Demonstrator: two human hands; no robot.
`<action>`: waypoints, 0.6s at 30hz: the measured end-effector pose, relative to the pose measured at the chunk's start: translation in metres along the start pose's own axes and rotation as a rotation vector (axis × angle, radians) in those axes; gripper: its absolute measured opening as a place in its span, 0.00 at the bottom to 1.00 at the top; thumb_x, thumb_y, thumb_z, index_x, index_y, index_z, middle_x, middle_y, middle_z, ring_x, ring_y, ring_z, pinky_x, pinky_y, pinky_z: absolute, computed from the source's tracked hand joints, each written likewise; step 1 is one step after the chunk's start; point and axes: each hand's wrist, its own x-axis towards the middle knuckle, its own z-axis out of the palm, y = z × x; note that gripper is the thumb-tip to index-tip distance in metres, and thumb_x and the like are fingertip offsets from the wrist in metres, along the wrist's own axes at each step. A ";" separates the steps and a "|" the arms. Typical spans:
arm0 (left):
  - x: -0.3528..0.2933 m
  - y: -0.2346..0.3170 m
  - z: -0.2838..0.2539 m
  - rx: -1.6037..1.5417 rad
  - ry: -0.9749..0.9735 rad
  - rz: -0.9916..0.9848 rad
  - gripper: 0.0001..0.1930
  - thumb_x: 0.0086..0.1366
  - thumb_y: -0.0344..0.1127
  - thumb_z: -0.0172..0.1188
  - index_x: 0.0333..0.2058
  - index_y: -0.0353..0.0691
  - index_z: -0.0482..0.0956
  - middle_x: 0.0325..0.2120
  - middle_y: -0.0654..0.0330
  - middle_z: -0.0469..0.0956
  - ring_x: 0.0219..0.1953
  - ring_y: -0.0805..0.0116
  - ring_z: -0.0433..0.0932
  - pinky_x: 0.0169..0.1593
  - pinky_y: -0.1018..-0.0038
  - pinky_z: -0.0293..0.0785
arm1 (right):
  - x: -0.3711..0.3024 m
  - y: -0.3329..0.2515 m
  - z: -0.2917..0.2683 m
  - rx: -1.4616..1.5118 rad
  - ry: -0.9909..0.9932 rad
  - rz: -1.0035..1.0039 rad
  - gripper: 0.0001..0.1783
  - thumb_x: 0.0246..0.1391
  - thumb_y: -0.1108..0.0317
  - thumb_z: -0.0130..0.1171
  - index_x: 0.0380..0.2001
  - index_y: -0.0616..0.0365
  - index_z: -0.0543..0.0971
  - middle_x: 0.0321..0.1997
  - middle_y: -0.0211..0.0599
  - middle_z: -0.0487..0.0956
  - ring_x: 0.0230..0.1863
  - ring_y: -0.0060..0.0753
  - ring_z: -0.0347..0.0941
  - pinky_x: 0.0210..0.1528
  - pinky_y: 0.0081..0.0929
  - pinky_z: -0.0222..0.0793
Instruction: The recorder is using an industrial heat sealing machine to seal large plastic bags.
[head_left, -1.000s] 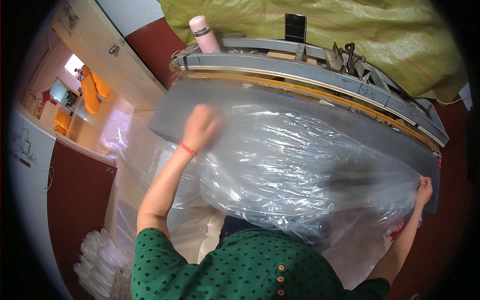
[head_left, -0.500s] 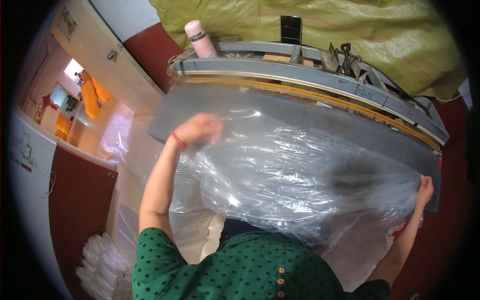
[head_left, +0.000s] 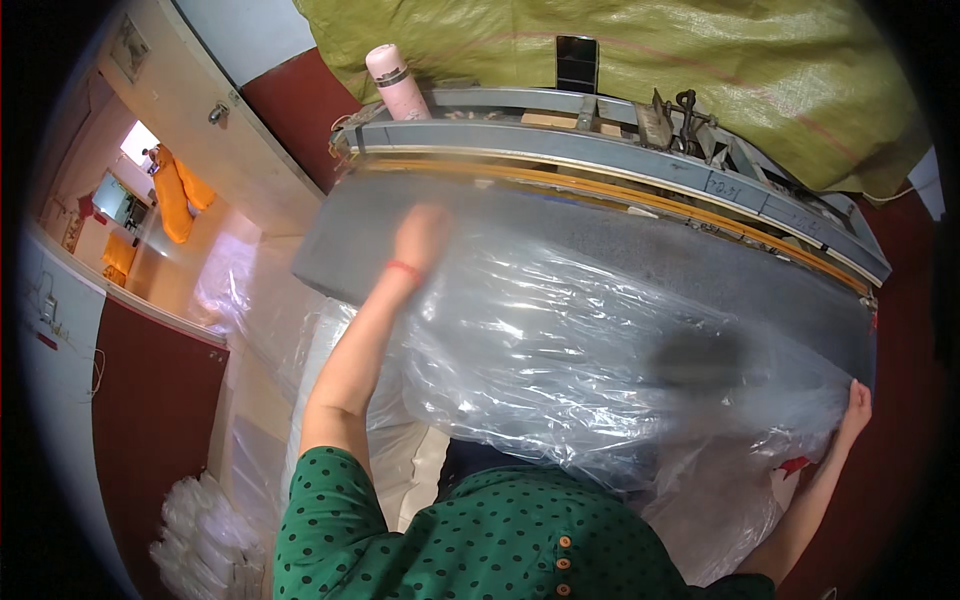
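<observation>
A wide sheet of clear plastic film (head_left: 540, 330) lies wrinkled and shiny across a long grey padded work surface (head_left: 350, 235), and hangs over its near edge against me. At the far right, my right hand (head_left: 857, 402) is closed, pinching the corner of the film beside the end of the surface. My left hand (head_left: 422, 238), with a red bead bracelet at its wrist, is over the left end of the film. Motion smears its fingers, so whether they grip the film is not visible.
Behind the surface runs a long grey metal frame (head_left: 480, 135) with a yellow strip (head_left: 640, 198). On it stand a pink bottle (head_left: 398, 85) and a dark clamp (head_left: 686, 120). A phone (head_left: 577, 65) rests against a green-yellow sheet (head_left: 740, 75). Bundled plastic (head_left: 205, 540) sits lower left.
My left hand has swept to the right and slightly away from me. My right hand has come slightly nearer to me with the film corner, and the film's far edge has shifted nearer.
</observation>
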 end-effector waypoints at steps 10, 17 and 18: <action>-0.011 0.025 -0.012 0.003 -0.062 -0.018 0.12 0.44 0.35 0.63 0.30 0.42 0.76 0.21 0.60 0.72 0.31 0.64 0.69 0.35 0.72 0.66 | -0.017 0.013 -0.020 0.199 0.146 0.134 0.12 0.49 0.61 0.56 0.25 0.60 0.75 0.25 0.22 0.70 0.29 0.15 0.61 0.36 0.14 0.58; 0.012 0.019 0.005 -0.262 0.099 -0.119 0.07 0.56 0.34 0.47 0.26 0.36 0.70 0.23 0.51 0.72 0.27 0.58 0.72 0.34 0.69 0.68 | 0.053 0.054 0.010 0.013 0.114 0.064 0.11 0.50 0.62 0.55 0.25 0.60 0.75 0.23 0.26 0.72 0.27 0.17 0.64 0.33 0.17 0.61; 0.026 0.005 0.011 -0.298 0.146 -0.181 0.08 0.57 0.35 0.45 0.26 0.36 0.69 0.20 0.55 0.71 0.24 0.64 0.71 0.31 0.71 0.68 | 0.072 0.064 0.013 0.163 0.120 0.117 0.10 0.50 0.63 0.54 0.25 0.60 0.75 0.23 0.27 0.72 0.27 0.17 0.64 0.31 0.17 0.62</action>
